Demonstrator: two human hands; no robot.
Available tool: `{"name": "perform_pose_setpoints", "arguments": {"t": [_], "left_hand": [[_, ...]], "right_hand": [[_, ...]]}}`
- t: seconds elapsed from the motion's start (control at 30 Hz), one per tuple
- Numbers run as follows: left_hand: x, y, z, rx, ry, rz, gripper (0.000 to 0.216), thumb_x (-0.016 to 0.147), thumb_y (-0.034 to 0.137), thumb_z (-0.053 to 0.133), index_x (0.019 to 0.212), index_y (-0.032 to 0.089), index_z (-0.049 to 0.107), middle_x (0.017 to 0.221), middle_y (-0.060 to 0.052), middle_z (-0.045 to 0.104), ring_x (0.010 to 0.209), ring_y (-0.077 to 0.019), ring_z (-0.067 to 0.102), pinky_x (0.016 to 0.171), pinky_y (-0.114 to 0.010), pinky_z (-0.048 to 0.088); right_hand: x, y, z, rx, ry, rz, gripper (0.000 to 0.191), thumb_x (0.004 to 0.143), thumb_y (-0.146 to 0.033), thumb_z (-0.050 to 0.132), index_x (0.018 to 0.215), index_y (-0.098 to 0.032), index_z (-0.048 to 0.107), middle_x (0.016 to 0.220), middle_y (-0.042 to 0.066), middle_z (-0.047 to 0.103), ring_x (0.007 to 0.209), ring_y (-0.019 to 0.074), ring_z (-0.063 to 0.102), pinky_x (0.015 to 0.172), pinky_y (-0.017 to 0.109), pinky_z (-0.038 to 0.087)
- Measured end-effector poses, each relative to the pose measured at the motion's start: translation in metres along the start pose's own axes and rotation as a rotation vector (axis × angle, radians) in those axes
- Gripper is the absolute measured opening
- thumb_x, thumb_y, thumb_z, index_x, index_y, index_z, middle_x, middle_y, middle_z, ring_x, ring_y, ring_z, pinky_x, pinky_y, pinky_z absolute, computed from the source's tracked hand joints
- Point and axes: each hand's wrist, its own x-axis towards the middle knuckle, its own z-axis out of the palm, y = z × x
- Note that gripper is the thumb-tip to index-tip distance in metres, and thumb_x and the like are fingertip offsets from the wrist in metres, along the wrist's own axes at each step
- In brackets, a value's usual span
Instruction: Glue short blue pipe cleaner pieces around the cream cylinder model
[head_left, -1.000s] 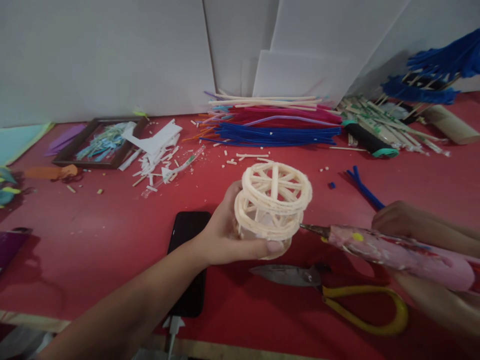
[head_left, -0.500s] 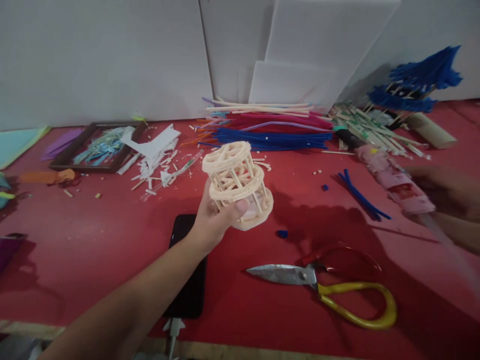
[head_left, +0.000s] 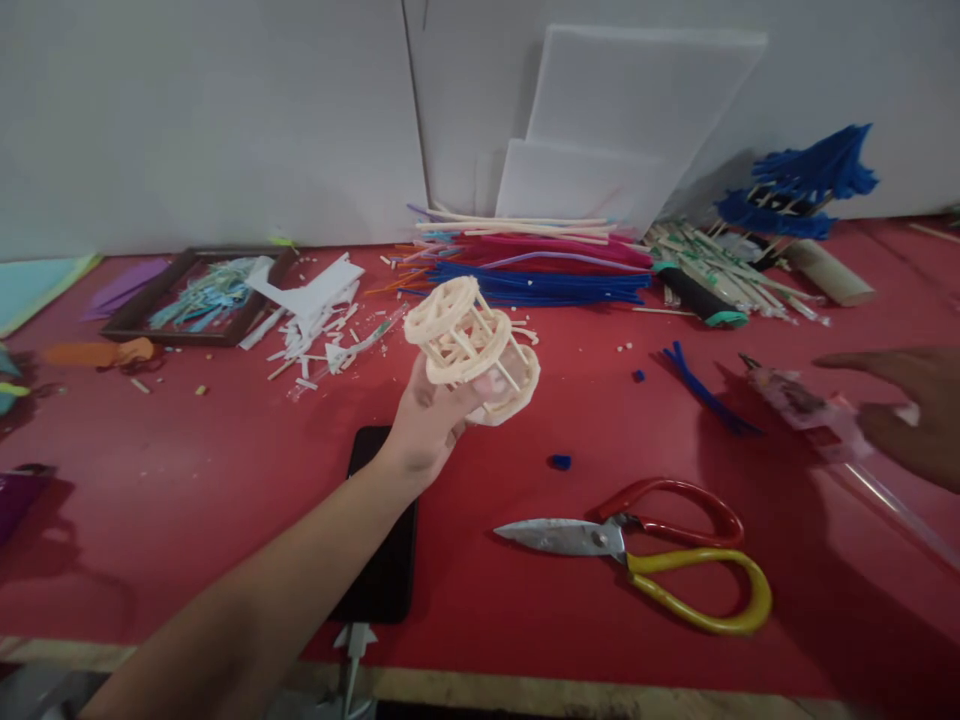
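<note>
My left hand (head_left: 427,425) is closed around a small cream-coloured lantern-like frame (head_left: 476,350) of rings joined by thin posts. It holds the frame tilted, above the table, with the thumb against its lower part. At the right, my right hand (head_left: 919,415) has thumb and fingers apart. A worn pinkish glue gun (head_left: 806,410) lies just left of that hand, with a clear glue stick (head_left: 896,505) out of its rear end. Scissors (head_left: 637,550) with one red and one yellow handle lie in front. A dark phone (head_left: 382,570) lies partly under my left forearm.
Bundles of coloured pipe cleaners (head_left: 540,280) lie along the back wall. White scraps (head_left: 315,310) and a brown frame (head_left: 187,335) are at the left. At the back right are a black-green handle (head_left: 697,300), a blue model (head_left: 802,185) and a cardboard tube (head_left: 832,272).
The glue gun has moved down from near the black-green handle. My right hand has opened its fingers beside it. My left hand has tilted the cream frame and raised it slightly.
</note>
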Motion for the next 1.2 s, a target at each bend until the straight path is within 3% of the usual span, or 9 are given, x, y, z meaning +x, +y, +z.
{"name": "perform_pose_setpoints", "arguments": {"t": [0.13,0.23,0.37,0.5,0.63,0.8,0.9,1.03,1.2], "left_hand": [[0.002,-0.005,-0.001,0.046,-0.037,0.055,0.076,0.052,0.028,0.096,0.121,0.028,0.063,0.113,-0.005,0.077,0.12,-0.0306,0.067,0.104,-0.045,0.055],[0.002,-0.005,-0.002,0.07,-0.042,0.051,0.078,0.049,0.026,0.096,0.12,0.026,0.063,0.115,-0.006,0.077,0.119,-0.0302,0.068,0.107,-0.045,0.053],[0.002,-0.006,-0.002,0.097,-0.079,0.056,0.075,0.049,0.029,0.095,0.118,0.025,0.064,0.116,-0.007,0.076,0.115,-0.0297,0.07,0.104,-0.045,0.055],[-0.001,-0.006,-0.002,0.189,-0.122,0.068,0.07,0.053,0.029,0.095,0.115,0.023,0.063,0.115,-0.009,0.076,0.111,-0.0294,0.071,0.097,-0.043,0.058],[-0.005,-0.006,0.0,0.255,-0.191,0.076,0.064,0.06,0.03,0.092,0.116,0.023,0.063,0.115,-0.009,0.076,0.108,-0.0271,0.072,0.092,-0.039,0.061],[-0.01,-0.011,0.002,0.264,-0.273,0.121,0.059,0.061,0.026,0.092,0.111,0.024,0.06,0.108,-0.006,0.077,0.098,-0.0225,0.074,0.085,-0.034,0.063],[-0.011,-0.013,0.0,0.324,-0.316,0.153,0.061,0.063,0.023,0.09,0.115,0.024,0.058,0.11,-0.007,0.076,0.098,-0.0218,0.074,0.083,-0.032,0.063],[-0.012,-0.014,-0.004,0.394,-0.356,0.169,0.064,0.066,0.023,0.088,0.12,0.023,0.055,0.113,-0.008,0.074,0.1,-0.0221,0.073,0.085,-0.033,0.063],[-0.012,-0.013,-0.004,0.414,-0.371,0.183,0.067,0.067,0.024,0.088,0.125,0.024,0.054,0.115,-0.008,0.073,0.103,-0.0231,0.072,0.087,-0.035,0.063]], "right_hand": [[-0.002,-0.083,0.011,0.11,-0.098,-0.061,0.023,0.075,-0.043,0.055,0.08,-0.026,0.069,0.08,0.012,0.075,0.069,0.0269,0.067,0.059,0.039,0.044],[0.001,-0.114,0.038,0.161,-0.14,-0.081,0.024,0.082,-0.044,0.057,0.087,-0.024,0.069,0.079,0.008,0.074,0.069,0.0243,0.068,0.062,0.036,0.048],[0.008,-0.115,0.065,0.2,-0.066,-0.036,0.025,0.083,-0.045,0.061,0.088,-0.02,0.065,0.082,0.013,0.072,0.078,0.0282,0.068,0.068,0.04,0.051],[0.01,-0.118,0.07,0.273,-0.041,-0.045,0.016,0.082,-0.037,0.056,0.078,-0.022,0.061,0.075,0.012,0.07,0.072,0.0282,0.066,0.068,0.042,0.051],[0.002,-0.141,0.061,0.392,-0.013,-0.094,0.011,0.081,-0.03,0.053,0.072,-0.024,0.056,0.076,0.012,0.069,0.075,0.0277,0.066,0.072,0.043,0.052],[-0.025,-0.179,0.037,0.617,0.016,-0.123,0.014,0.092,-0.034,0.053,0.084,-0.024,0.059,0.074,0.003,0.069,0.063,0.0169,0.065,0.059,0.03,0.054],[-0.037,-0.195,0.024,0.904,0.013,-0.066,0.015,0.087,-0.037,0.067,0.081,-0.024,0.063,0.074,0.0,0.072,0.064,0.014,0.069,0.058,0.025,0.057],[-0.042,-0.201,0.021,1.129,-0.023,0.079,0.019,0.075,-0.038,0.081,0.085,-0.025,0.073,0.078,0.0,0.077,0.069,0.0148,0.073,0.062,0.024,0.062],[-0.042,-0.199,0.023,1.195,-0.143,0.136,0.024,0.073,-0.045,0.082,0.077,-0.024,0.073,0.075,0.001,0.077,0.067,0.0159,0.074,0.063,0.024,0.064]]}}
